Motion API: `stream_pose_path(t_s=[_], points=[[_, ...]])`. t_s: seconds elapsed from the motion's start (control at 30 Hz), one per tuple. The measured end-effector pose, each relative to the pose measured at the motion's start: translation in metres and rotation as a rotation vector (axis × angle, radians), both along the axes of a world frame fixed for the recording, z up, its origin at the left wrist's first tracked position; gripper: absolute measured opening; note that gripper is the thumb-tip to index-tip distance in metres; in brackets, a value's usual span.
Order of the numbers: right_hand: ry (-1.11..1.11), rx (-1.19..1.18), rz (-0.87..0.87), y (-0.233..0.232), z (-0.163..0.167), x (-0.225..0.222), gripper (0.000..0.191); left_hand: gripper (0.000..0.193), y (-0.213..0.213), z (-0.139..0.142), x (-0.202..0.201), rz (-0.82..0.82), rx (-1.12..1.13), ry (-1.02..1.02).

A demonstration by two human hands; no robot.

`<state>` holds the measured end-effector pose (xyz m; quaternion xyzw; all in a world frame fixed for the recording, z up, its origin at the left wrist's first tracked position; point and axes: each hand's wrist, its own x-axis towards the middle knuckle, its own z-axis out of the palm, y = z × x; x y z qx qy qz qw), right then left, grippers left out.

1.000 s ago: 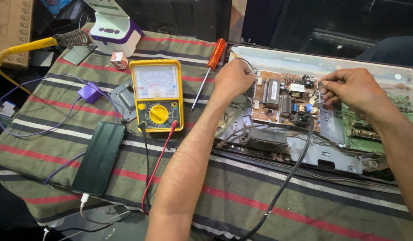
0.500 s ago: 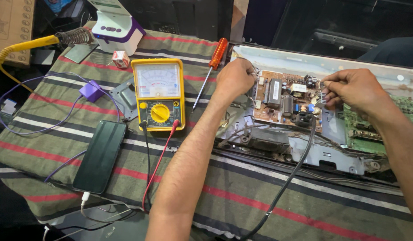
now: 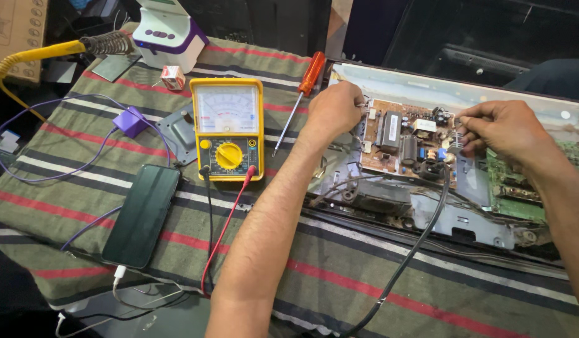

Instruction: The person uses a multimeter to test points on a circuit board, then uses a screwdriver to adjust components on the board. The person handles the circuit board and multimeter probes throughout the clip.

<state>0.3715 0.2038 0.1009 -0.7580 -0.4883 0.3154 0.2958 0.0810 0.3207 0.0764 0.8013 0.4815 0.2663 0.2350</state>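
Left hand (image 3: 332, 107), right hand (image 3: 497, 128) — each grip pinched on probe, tips hidden — brown circuit board (image 3: 405, 141) between.

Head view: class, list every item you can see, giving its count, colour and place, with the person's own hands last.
Multimeter: 1, yellow, centre of striped cloth.
Meter leads: 2, red and black, running down from multimeter.
Screwdriver: 1, orange handle, right of multimeter.
Phone: 1, dark, lower left, cable plugged in.
Soldering iron: 1, yellow handle, top left.
Purple adapter: 1, left of multimeter.
Small box: 1, red and white, above multimeter.
White-purple device: 1, top edge.
Brown board: 1, inside opened chassis.
Green board: 1, far right.
Black cable: 1, from brown board toward lower edge.
Cloth: 1, striped, covers table.
Left hand: at brown board's left edge.
Right hand: at brown board's right edge.
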Motion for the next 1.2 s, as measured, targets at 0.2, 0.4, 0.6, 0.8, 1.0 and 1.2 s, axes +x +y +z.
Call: stream_pose_path(t_s=[0.2,0.4,0.6,0.8,1.0,1.2], points=[[0.041,0.032,0.017,0.002,-0.010,0.010,0.025,0.017,0.000,-0.001,-0.003,-0.002,0.029,-0.069],[0.081,0.042,0.013,0.000,-0.010,0.011,0.025,0.015,0.003,-0.005,0.000,0.006,0.041,-0.107],[0.067,0.057,0.024,-0.003,-0.008,0.009,0.025,0.015,0.006,-0.009,-0.002,-0.013,0.022,-0.169],[0.027,0.055,0.025,-0.003,-0.006,0.011,0.025,0.018,0.008,-0.008,-0.002,-0.032,-0.011,-0.204],[0.011,0.039,0.029,-0.004,-0.004,0.013,0.024,0.016,0.010,-0.004,-0.001,-0.024,-0.068,-0.199],[0.005,0.025,0.018,-0.006,0.000,0.011,0.024,0.017,0.013,-0.006,0.002,-0.024,-0.074,-0.184]])
